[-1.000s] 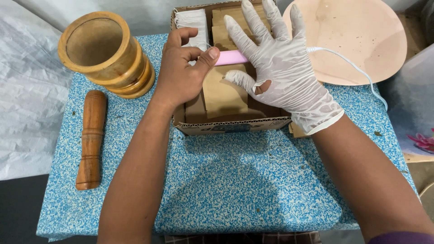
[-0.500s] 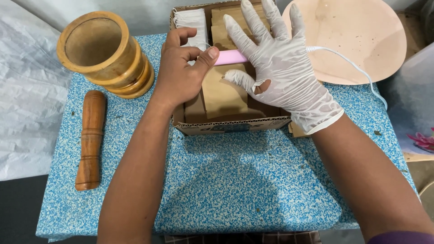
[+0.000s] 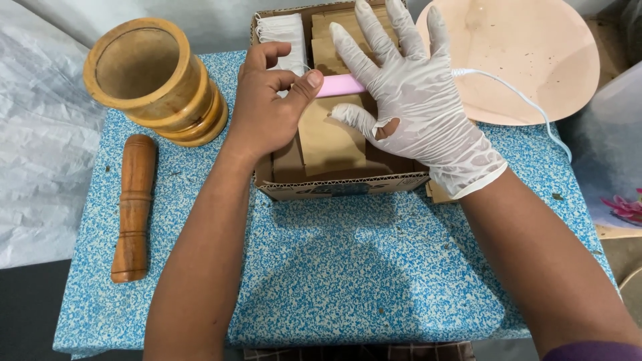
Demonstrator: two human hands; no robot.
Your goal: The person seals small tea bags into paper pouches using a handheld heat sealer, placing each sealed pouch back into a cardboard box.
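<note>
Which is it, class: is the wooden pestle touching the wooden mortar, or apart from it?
Apart. The head view shows blue speckled table cover between the pestle and the mortar.

A small table covered in a blue-and-white speckled cloth [image 3: 374,267] fills most of the view, its front edge dropping to a dark floor [image 3: 27,314] at the lower left. Crinkled white plastic sheeting [image 3: 40,154] hangs along the left side and runs on behind the table's far edge. To the right, a pale translucent plastic sheet [image 3: 608,140] lies over a surface bearing a pink flower print [image 3: 625,207], and the light is soft and even, with faint shadows on the cloth.
</note>
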